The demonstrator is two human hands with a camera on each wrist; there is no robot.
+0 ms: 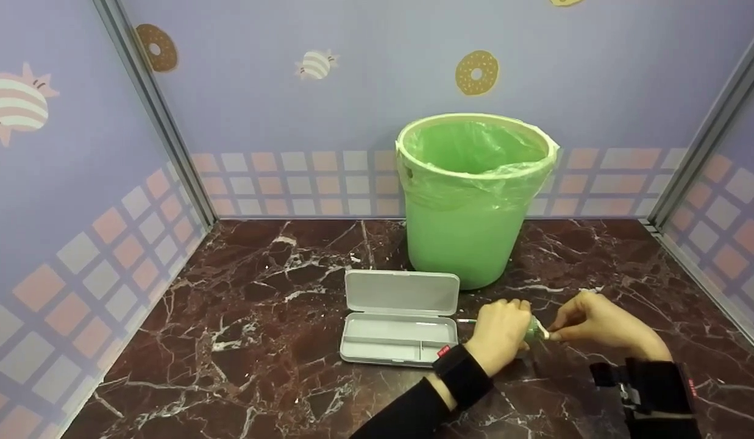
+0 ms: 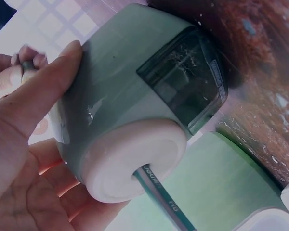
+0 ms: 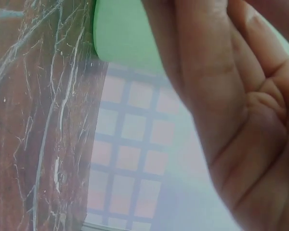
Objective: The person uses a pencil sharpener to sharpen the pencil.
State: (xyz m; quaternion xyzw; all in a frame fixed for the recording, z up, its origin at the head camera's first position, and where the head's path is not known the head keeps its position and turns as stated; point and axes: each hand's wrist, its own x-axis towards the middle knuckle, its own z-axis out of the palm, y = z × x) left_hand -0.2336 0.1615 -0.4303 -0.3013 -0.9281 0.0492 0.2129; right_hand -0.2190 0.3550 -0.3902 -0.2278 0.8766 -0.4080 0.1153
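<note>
A green crank pencil sharpener with a pinkish front and a dark see-through shavings drawer sits in my left hand, gripped by thumb and fingers. A green pencil is pushed into the hole in its front, its other end pointing left toward the pencil case. My right hand pinches the small crank handle on the sharpener's far side, to the right of my left hand. In the right wrist view my right fingers are curled, but what they pinch is out of sight.
An open white pencil case with divided compartments lies left of my left hand. Behind it stands a green bin lined with a clear bag. Patterned walls enclose the dark red marbled table.
</note>
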